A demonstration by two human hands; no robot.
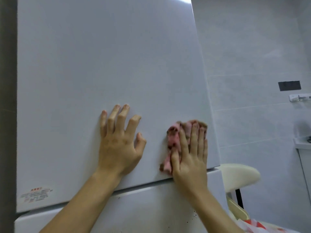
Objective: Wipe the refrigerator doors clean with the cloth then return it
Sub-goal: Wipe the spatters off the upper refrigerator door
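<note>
The white upper refrigerator door point(104, 68) fills most of the view. Below a seam lies the lower door point(151, 207), with small dark specks near its right edge. My right hand point(191, 157) presses a pink and brown cloth point(175, 137) flat against the upper door near its lower right corner, fingers straight over the cloth. My left hand point(120, 142) rests on the door to the left of the cloth, fingers spread and slightly bent, holding nothing.
A sticker point(36, 195) sits at the upper door's lower left corner. A cream stool point(239, 175) stands right of the fridge. The tiled wall holds a dark socket plate point(289, 85) and a white rack point(299, 97). A dark wall edge runs along the left.
</note>
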